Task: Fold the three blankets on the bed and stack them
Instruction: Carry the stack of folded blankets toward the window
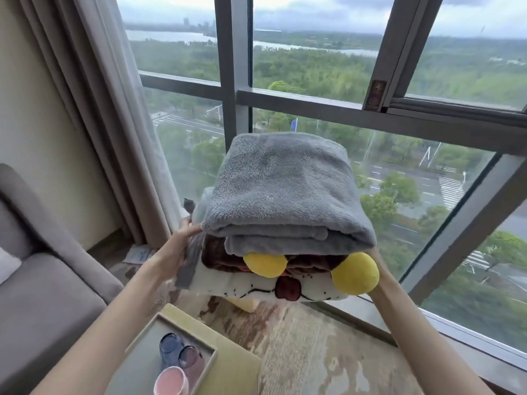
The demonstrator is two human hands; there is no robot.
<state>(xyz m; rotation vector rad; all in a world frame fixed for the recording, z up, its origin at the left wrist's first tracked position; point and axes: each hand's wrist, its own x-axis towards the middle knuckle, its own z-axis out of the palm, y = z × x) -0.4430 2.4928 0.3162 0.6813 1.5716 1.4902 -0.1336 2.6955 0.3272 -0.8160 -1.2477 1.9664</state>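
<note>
A stack (288, 240) of three folded blankets is held up in the air, right in front of a tall window (310, 108). A gray blanket (282, 183) lies on top, a brown one (215, 252) in the middle, and a white cartoon-face one (251, 289) with yellow pompoms (355, 273) underneath. The left hand (175, 248) grips the stack's left side, fingers curled into the fabric. The right hand (380, 285) is mostly hidden behind the stack's right end, so its grip cannot be told. Left of the window hangs a curtain (114, 115), with a gray sofa (48, 295) further left. Below the window stands a table (236, 366) with cups (171, 380).
</note>
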